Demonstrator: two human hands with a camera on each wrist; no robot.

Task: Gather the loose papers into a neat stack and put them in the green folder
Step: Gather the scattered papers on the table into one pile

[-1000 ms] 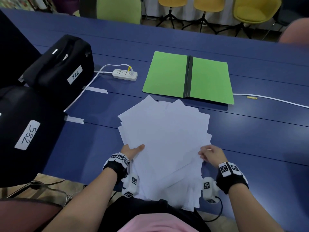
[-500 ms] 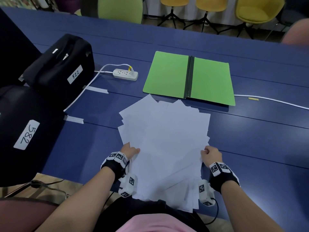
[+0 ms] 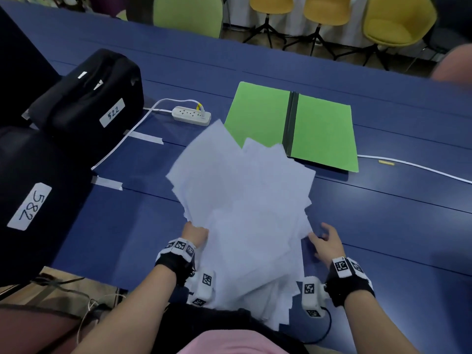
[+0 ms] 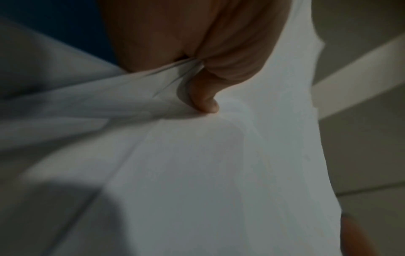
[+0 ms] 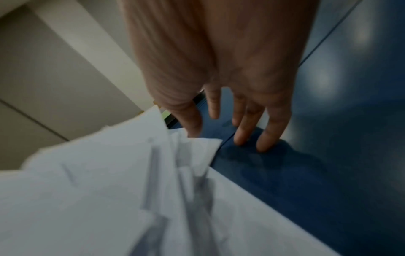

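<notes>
A fanned, uneven pile of white papers (image 3: 242,213) is tilted up off the blue table (image 3: 383,221), its far corners overlapping the near edge of the open green folder (image 3: 321,129). My left hand (image 3: 195,232) grips the pile's left edge; in the left wrist view the thumb (image 4: 203,98) pinches several papers (image 4: 197,173). My right hand (image 3: 325,238) is off the pile at its right edge, fingers (image 5: 269,131) spread and straight on the table beside the papers (image 5: 109,190).
Two black cases (image 3: 84,103) labelled 522 and 582 stand at the left. A white power strip (image 3: 191,115) lies left of the folder, and a white cable (image 3: 413,166) runs off to the right. Chairs (image 3: 398,19) stand behind the table.
The pile has been raised and tipped toward the folder, now overlapping its near edge. My right hand has let go of the right edge and spread open on the table.
</notes>
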